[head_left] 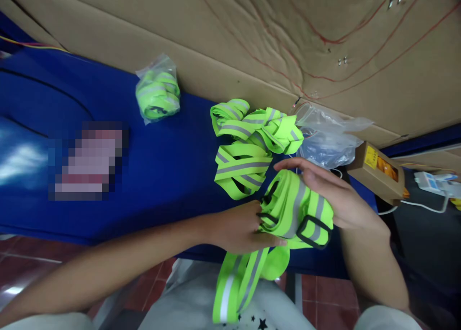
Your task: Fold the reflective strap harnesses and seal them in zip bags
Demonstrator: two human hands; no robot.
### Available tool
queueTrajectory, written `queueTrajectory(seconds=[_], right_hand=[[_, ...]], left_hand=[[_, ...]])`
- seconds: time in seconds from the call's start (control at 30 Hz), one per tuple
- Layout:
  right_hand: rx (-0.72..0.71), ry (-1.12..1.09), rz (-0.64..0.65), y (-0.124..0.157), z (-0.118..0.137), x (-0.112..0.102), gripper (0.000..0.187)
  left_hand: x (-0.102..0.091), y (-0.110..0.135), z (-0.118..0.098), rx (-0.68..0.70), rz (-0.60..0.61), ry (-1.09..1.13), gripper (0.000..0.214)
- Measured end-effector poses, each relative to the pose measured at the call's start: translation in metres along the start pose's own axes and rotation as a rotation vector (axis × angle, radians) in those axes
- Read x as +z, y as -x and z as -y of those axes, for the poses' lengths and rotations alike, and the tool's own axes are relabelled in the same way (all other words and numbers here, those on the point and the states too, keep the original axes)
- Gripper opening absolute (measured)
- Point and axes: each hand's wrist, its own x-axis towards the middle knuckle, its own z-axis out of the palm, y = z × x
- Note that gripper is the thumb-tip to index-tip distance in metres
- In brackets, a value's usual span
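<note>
My left hand (239,226) and my right hand (333,195) both grip a folded bundle of neon-green reflective strap (297,210) with grey stripes and black buckles, held over the front edge of the blue table (162,176). A loose tail of that strap (237,282) hangs down toward my lap. Just behind the bundle, more neon-green reflective straps (248,147) lie in a loose heap on the table.
A clear bag holding a folded green strap (157,91) lies at the back left. An empty crumpled plastic bag (329,138) and a small cardboard box (382,172) sit at the right. A brown cardboard wall (252,37) stands behind the table. White cables and a plug strip (430,182) lie far right.
</note>
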Motion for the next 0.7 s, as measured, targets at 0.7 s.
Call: queueTrajectory(seconds=[0.7], right_hand=[[-0.433,0.937,-0.178,0.003,-0.012,0.015,0.054]], left_hand=[[-0.006,-0.003,-0.002,-0.313,-0.194,0.491,0.025]])
